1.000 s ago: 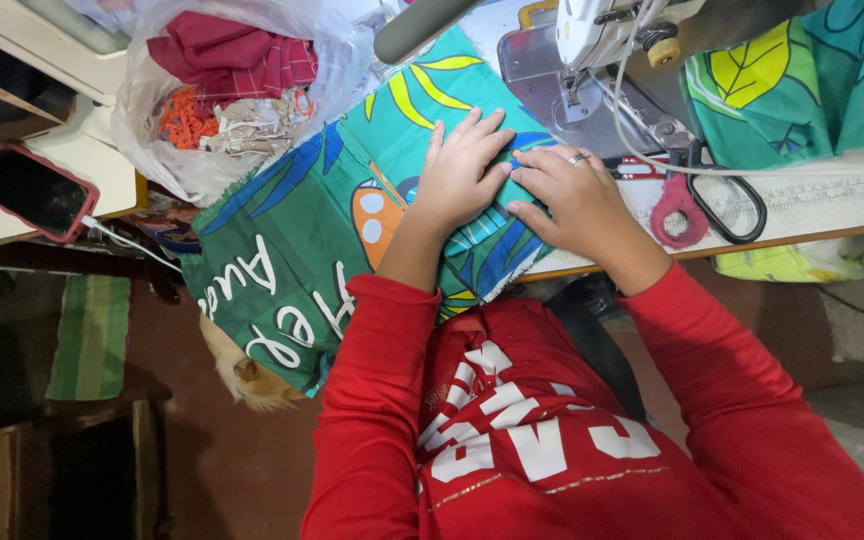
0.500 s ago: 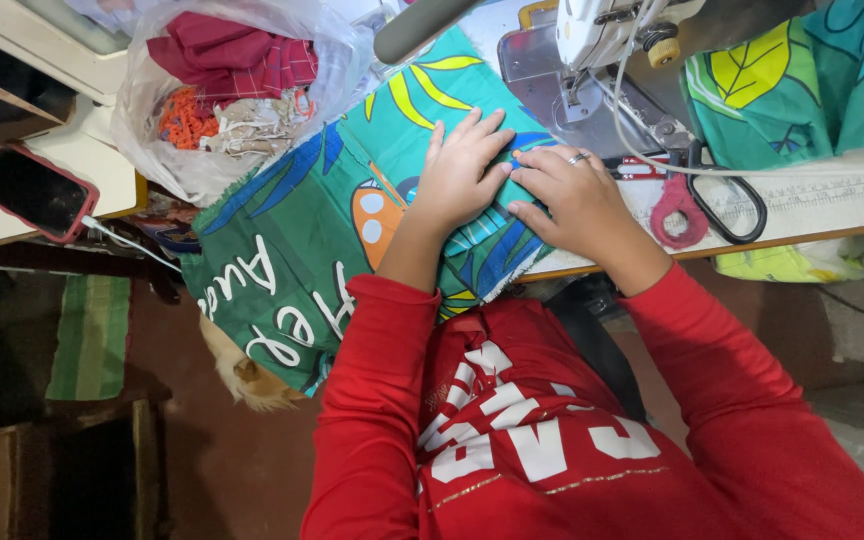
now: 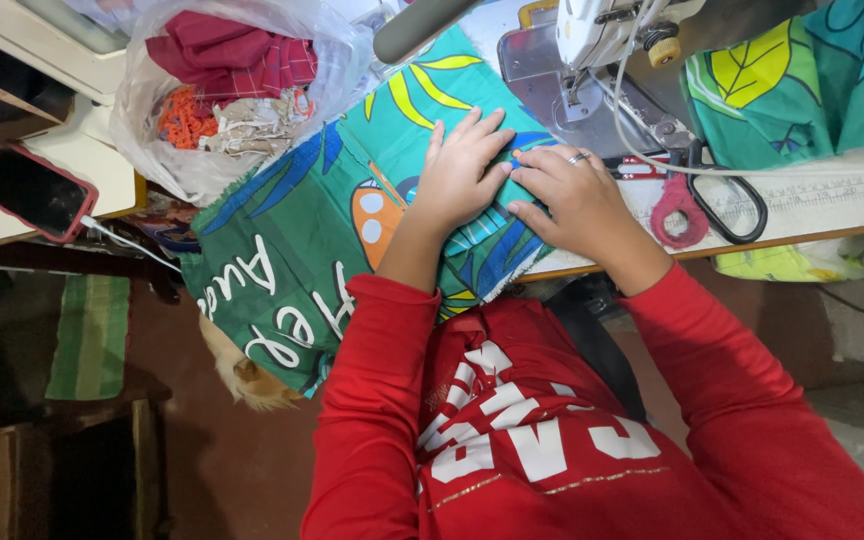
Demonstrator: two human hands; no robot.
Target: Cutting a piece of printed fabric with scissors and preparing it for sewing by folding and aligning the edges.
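Note:
A green printed fabric (image 3: 302,230) with yellow leaves, blue shapes and white lettering lies over the sewing table and hangs off its front edge. My left hand (image 3: 460,170) presses flat on it, fingers together. Beside it, my right hand (image 3: 570,198), with a ring on one finger, also rests on the cloth, fingertips touching the left hand. Both hands sit just in front of the sewing machine (image 3: 602,50), whose metal bed and needle area lie right behind them. Neither hand grips anything.
Scissors (image 3: 702,200) with one pink and one black handle lie right of my right hand. A clear plastic bag (image 3: 232,90) of cloth scraps stands at the left. A phone in a red case (image 3: 34,190) lies on a side table. More green fabric (image 3: 802,80) is piled at the right.

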